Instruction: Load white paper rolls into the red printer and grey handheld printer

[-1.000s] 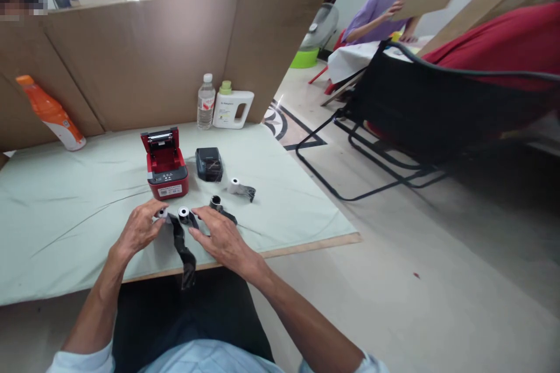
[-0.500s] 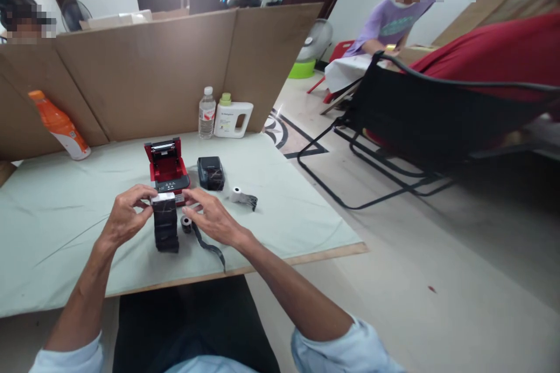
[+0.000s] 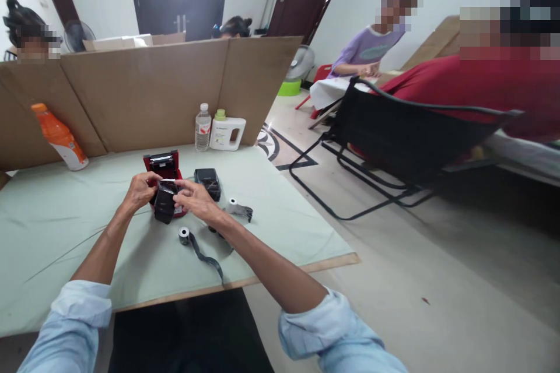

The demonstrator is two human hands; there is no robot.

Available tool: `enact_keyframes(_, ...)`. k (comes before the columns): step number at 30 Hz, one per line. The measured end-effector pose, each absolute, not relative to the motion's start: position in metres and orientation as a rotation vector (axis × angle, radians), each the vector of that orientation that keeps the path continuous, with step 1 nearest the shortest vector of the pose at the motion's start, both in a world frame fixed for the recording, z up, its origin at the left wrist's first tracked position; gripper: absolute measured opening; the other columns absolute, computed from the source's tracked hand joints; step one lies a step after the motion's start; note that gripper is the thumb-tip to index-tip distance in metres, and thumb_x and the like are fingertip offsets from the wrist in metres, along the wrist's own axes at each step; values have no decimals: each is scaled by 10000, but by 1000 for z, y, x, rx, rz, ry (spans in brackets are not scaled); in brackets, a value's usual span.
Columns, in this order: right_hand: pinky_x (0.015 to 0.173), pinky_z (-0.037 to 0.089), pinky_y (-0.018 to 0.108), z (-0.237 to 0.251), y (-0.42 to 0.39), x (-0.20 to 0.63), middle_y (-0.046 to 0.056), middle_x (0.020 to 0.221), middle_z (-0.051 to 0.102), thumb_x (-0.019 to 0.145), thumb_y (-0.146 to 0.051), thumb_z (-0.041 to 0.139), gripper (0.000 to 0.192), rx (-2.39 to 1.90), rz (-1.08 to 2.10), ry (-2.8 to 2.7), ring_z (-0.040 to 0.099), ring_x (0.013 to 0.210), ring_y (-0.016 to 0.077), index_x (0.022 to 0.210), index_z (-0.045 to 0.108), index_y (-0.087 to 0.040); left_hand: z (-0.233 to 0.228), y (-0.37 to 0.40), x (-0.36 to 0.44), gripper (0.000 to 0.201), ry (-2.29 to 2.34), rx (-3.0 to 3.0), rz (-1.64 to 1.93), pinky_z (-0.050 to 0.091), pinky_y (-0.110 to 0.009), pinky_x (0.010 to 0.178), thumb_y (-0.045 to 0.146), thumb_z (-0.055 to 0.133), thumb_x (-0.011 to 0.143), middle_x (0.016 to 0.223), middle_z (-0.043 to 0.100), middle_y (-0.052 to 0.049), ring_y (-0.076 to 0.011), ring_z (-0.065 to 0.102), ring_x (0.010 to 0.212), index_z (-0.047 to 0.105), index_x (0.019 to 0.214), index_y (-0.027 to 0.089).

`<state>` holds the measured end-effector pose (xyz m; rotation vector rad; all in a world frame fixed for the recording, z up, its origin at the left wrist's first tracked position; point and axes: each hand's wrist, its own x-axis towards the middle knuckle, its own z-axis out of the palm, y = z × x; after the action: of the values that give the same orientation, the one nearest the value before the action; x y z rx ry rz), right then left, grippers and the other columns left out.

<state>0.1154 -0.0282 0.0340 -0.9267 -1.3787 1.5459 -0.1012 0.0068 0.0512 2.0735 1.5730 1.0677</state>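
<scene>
Between my left hand [image 3: 140, 191] and my right hand [image 3: 196, 200], a paper roll [image 3: 165, 203] with a dark, glossy strip hanging down is held at its upper edge. Both hands' fingers are closed about its sides. Right behind it stands a small red-and-black printer [image 3: 175, 172] with its lid raised; the hands and roll hide much of its body. A small roll with a dark trailing strip [image 3: 184, 235] lies on the table in front. Another small white roll [image 3: 233, 205] with a loose strip lies to the right, near a dark boxy device [image 3: 207, 182].
At the back of the table [image 3: 109, 250] stand a water bottle [image 3: 203, 128], a white jug [image 3: 227, 133] and a tilted orange bottle [image 3: 61, 139], before a cardboard screen [image 3: 161, 93]. Right of the table is a black folding chair [image 3: 394, 134]. Other people sit beyond.
Both hands have carried the paper roll up and away from me, in front of the open printer. The roll's strip now hangs shorter and tilted. The camera view has shifted slightly.
</scene>
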Motion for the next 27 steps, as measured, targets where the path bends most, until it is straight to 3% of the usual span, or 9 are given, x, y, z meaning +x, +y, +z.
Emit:
enact_keyframes(3,577,511,237,30,-30,114,-35,695,690,716,-248,826,475,-915,1559,-1316,637,586,121,1166,718,-142,54,10,-100,271,1682,2105,959,549,-307,726,218,632,655,790,787,-35,-214,705,758,812,857,193)
enact_keyframes(8,707,565,273,29,-32,111,10,782,767,675,-183,817,247,-924,1558,-1224,689,685,136,917,780,-152,59,14,-94,300,1796,2095,787,507,-283,638,184,616,617,761,789,-35,-213,708,721,820,837,195)
enact_keyframes(20,572,509,233,25,-32,108,-16,684,740,627,-229,807,242,-954,1560,-1168,649,590,120,857,780,-159,57,24,-93,300,1773,2175,701,538,-301,698,137,599,575,740,783,-36,-230,710,742,814,770,212)
enact_keyframes(27,583,506,233,26,-34,109,-27,671,725,631,-240,771,260,-956,1546,-1188,636,593,115,879,756,-162,54,17,-105,291,1770,2141,894,576,-351,875,150,633,639,931,797,-48,-262,730,913,802,865,217)
